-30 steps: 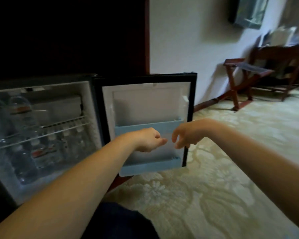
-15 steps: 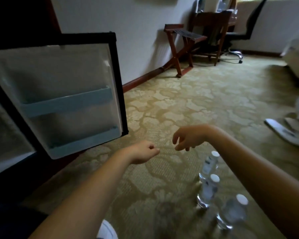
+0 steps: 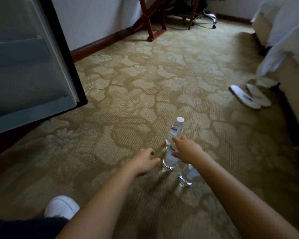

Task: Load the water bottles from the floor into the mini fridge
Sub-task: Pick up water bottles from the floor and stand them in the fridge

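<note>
Three clear water bottles stand upright on the patterned carpet. The far bottle shows its white cap. My right hand hovers over the middle bottle with fingers spread, hiding its top; whether it touches the bottle I cannot tell. The near bottle is partly hidden under my right wrist. My left hand is loosely curled and holds nothing, just left of the middle bottle, thumb pointing at it. The mini fridge's open door with its blue shelves fills the upper left; the fridge's inside is out of view.
A pair of white slippers lies at the right beside a bed. A wooden luggage rack and a desk chair stand by the far wall. My white shoe is at the bottom left.
The view has swung down from the fridge to the floor. Both hands have dropped toward the bottles, and the right hand now covers the middle one.
</note>
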`<move>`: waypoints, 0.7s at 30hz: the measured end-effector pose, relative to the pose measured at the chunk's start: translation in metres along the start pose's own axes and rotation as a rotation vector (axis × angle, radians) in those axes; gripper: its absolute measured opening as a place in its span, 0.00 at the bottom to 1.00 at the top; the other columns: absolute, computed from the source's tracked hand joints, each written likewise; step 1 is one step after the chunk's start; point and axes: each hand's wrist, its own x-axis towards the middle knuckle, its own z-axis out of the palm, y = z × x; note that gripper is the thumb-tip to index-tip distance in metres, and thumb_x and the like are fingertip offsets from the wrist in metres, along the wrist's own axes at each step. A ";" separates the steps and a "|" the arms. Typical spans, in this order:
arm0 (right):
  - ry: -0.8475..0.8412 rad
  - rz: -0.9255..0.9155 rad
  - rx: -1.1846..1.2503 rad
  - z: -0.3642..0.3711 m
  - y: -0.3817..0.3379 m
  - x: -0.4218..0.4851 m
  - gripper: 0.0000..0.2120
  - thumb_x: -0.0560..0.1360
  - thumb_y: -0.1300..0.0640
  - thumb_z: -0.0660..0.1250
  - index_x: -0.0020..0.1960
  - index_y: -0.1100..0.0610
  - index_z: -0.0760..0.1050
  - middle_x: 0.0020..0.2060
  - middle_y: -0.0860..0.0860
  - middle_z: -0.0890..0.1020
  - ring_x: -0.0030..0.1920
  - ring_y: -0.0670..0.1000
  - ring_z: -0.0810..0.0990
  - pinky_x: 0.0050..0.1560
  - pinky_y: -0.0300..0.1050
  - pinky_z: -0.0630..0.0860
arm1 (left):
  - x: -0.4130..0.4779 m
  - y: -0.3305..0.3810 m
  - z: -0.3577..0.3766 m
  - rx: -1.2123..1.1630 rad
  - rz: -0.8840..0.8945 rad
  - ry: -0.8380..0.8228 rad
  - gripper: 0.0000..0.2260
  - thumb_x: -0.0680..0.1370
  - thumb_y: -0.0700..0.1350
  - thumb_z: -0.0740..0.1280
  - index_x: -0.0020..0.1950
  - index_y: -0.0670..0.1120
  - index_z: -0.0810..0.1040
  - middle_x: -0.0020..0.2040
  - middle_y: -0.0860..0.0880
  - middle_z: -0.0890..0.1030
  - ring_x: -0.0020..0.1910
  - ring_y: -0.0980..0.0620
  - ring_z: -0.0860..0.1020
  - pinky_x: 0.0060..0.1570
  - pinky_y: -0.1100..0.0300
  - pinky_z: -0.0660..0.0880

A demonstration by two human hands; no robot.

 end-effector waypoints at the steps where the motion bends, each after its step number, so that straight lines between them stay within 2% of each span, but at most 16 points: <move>1: 0.042 0.012 0.050 0.011 0.001 0.002 0.23 0.78 0.50 0.62 0.70 0.55 0.61 0.62 0.58 0.72 0.59 0.61 0.74 0.54 0.56 0.76 | 0.001 -0.002 0.005 -0.005 -0.009 -0.005 0.21 0.79 0.51 0.62 0.69 0.41 0.68 0.68 0.41 0.69 0.66 0.44 0.70 0.65 0.57 0.66; 6: 0.281 -0.002 0.134 0.039 0.002 0.004 0.18 0.78 0.49 0.62 0.64 0.56 0.63 0.55 0.57 0.75 0.53 0.58 0.76 0.47 0.51 0.76 | -0.006 -0.022 0.023 -0.030 -0.067 -0.036 0.25 0.78 0.52 0.63 0.72 0.44 0.64 0.71 0.42 0.66 0.70 0.44 0.66 0.69 0.53 0.65; 12: 0.359 -0.090 0.044 0.033 -0.009 0.012 0.18 0.78 0.48 0.61 0.62 0.58 0.65 0.52 0.57 0.79 0.50 0.57 0.80 0.45 0.49 0.76 | -0.017 -0.036 0.034 -0.075 -0.136 -0.052 0.27 0.79 0.52 0.61 0.75 0.48 0.58 0.76 0.46 0.59 0.74 0.44 0.61 0.69 0.47 0.63; 17: 0.399 -0.211 0.115 0.010 -0.021 0.000 0.16 0.79 0.47 0.58 0.57 0.58 0.66 0.48 0.55 0.79 0.43 0.55 0.79 0.39 0.47 0.73 | -0.018 -0.045 0.033 -0.051 -0.122 0.028 0.34 0.76 0.53 0.65 0.77 0.52 0.52 0.78 0.50 0.55 0.76 0.45 0.57 0.73 0.45 0.58; 19: 0.415 -0.282 0.197 -0.006 -0.029 -0.008 0.15 0.79 0.47 0.59 0.55 0.59 0.66 0.45 0.55 0.79 0.40 0.55 0.77 0.38 0.49 0.73 | -0.018 -0.050 0.029 -0.125 -0.114 0.087 0.38 0.73 0.57 0.68 0.77 0.55 0.51 0.78 0.53 0.54 0.75 0.45 0.57 0.72 0.43 0.60; 21: 0.449 -0.337 0.262 -0.022 -0.039 -0.016 0.15 0.78 0.46 0.60 0.52 0.59 0.67 0.43 0.55 0.80 0.39 0.55 0.77 0.39 0.51 0.74 | -0.019 -0.047 0.020 -0.165 -0.036 0.180 0.39 0.70 0.58 0.70 0.76 0.55 0.53 0.76 0.53 0.58 0.74 0.47 0.61 0.70 0.45 0.63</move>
